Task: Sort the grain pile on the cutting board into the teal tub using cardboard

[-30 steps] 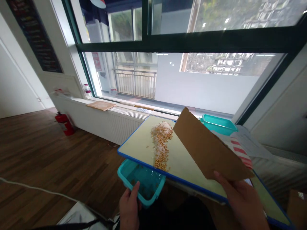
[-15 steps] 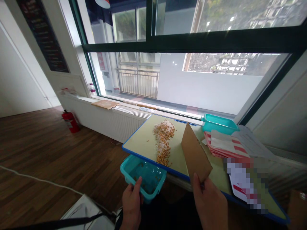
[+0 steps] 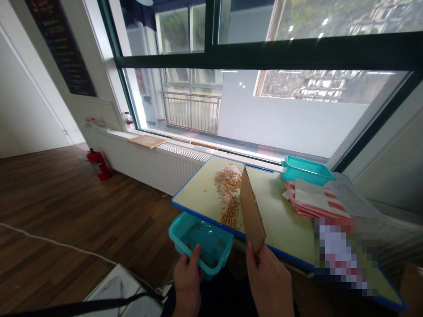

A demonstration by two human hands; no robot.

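Note:
My left hand (image 3: pixel 187 277) grips the near rim of a teal plastic basin (image 3: pixel 228 253), thumb over the edge. The basin is below the table's front edge, with a few small bits on its bottom. In my right hand (image 3: pixel 271 277) is a piece of brown cardboard (image 3: pixel 251 211), held upright on its edge over the table. Just left of the cardboard lies a heap of yellow beans (image 3: pixel 229 215) mixed with white grains (image 3: pixel 231 169), stretching from the table's middle to its front edge. The cardboard stands close against the heap's right side; whether it touches is hard to tell.
The yellow table (image 3: pixel 194 187) has a blue rim. On its right are a second teal basin (image 3: pixel 309 171), red-and-white folded paper bags (image 3: pixel 313 198) and a blurred-out item (image 3: pixel 343 255). A radiator (image 3: pixel 178 169) stands behind, a fire extinguisher (image 3: pixel 98 164) far left, a white box (image 3: pixel 115 288) lower left.
My right hand has moved the cardboard left, up beside the beans. My left hand stays on the basin, which still sits below the table edge. The view has shifted slightly.

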